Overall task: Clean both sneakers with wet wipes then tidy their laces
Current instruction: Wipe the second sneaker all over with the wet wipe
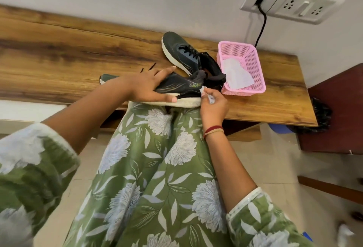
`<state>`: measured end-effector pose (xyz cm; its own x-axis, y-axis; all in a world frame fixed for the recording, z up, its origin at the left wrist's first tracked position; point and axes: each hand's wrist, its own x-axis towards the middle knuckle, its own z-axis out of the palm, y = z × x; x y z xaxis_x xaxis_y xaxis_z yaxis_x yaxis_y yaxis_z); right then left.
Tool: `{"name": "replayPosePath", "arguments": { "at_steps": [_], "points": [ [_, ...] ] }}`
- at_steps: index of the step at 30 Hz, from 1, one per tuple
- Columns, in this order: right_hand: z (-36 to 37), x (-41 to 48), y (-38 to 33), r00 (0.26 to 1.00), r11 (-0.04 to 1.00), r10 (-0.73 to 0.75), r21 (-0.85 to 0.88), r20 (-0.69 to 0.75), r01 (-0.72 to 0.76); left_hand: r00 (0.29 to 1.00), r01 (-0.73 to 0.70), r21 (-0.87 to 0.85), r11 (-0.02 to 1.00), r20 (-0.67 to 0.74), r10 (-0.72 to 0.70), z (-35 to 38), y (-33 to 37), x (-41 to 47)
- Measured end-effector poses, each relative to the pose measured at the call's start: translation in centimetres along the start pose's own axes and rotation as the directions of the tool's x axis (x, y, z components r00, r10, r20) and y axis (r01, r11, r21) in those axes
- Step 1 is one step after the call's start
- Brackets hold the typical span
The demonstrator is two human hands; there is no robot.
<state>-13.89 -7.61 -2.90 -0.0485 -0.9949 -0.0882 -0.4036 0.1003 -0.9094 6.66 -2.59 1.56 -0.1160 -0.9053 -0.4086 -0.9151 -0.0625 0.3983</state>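
A dark sneaker with a white sole [182, 91] lies on its side at the near edge of the wooden table [59, 60]. My left hand [149, 85] grips it across the upper, thumb on the sole. My right hand [212, 103] pinches a small white wet wipe [206, 94] against the heel end of that sneaker. The second dark sneaker [180, 50] stands behind it with its black laces tied.
A pink mesh basket [253, 58] holding a crumpled white wipe [237, 75] stands right of the shoes. A wall socket plate [290, 1] with a black cable hangs above it. A dark red cabinet [337, 113] stands at the right. My green floral clothing fills the foreground.
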Motion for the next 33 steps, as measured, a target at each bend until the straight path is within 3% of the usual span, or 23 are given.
{"name": "replayPosePath", "arguments": {
  "at_steps": [8, 12, 16, 18, 20, 22, 26, 29, 31, 33],
  "points": [
    [0.8, 0.0, -0.3, 0.993, 0.97, -0.073, -0.226, 0.096, 0.093, 0.995, -0.05, 0.449, 0.892, -0.056, 0.084, 2.0, -1.1, -0.1],
    [2.2, -1.5, -1.0, 0.962, 0.916, -0.233, -0.3, 0.141, 0.266, 0.985, -0.014, 0.502, 0.865, -0.142, 0.099, 3.6, -1.0, 0.5],
    [2.4, -1.6, -1.3, 0.888, 0.87, -0.383, -0.224, 0.255, 0.44, 0.976, -0.015, 0.506, 0.863, -0.179, 0.122, 3.8, -1.3, 0.6],
    [1.6, -0.7, -1.4, 0.951, 0.943, -0.283, -0.146, 0.126, 0.3, 0.974, -0.015, 0.503, 0.864, -0.187, 0.126, 3.8, -1.3, 0.7],
    [1.2, 0.6, -1.4, 0.995, 0.994, -0.074, -0.083, -0.063, 0.068, 0.972, -0.014, 0.495, 0.869, -0.197, 0.128, 4.0, -1.5, 0.8],
    [1.4, 1.4, -1.3, 0.998, 0.99, -0.02, -0.137, -0.059, 0.011, 0.971, -0.018, 0.479, 0.878, -0.199, 0.129, 3.8, -1.8, 1.0],
    [2.9, -0.1, -1.5, 0.961, 0.901, -0.244, -0.335, 0.133, 0.275, 0.966, -0.028, 0.419, 0.908, -0.222, 0.132, 3.3, -2.4, 1.2],
    [3.4, -1.7, -1.2, 0.812, 0.72, -0.484, -0.378, 0.327, 0.582, 0.959, -0.008, 0.39, 0.921, -0.259, 0.118, 3.4, -2.3, 1.3],
    [3.5, -1.9, -1.0, 0.765, 0.684, -0.529, -0.348, 0.368, 0.641, 0.957, -0.008, 0.387, 0.922, -0.266, 0.12, 3.5, -2.4, 1.3],
    [3.3, -1.4, -1.0, 0.808, 0.755, -0.519, -0.294, 0.278, 0.586, 0.959, -0.013, 0.373, 0.928, -0.258, 0.117, 3.7, -2.7, 1.0]
  ]
}}
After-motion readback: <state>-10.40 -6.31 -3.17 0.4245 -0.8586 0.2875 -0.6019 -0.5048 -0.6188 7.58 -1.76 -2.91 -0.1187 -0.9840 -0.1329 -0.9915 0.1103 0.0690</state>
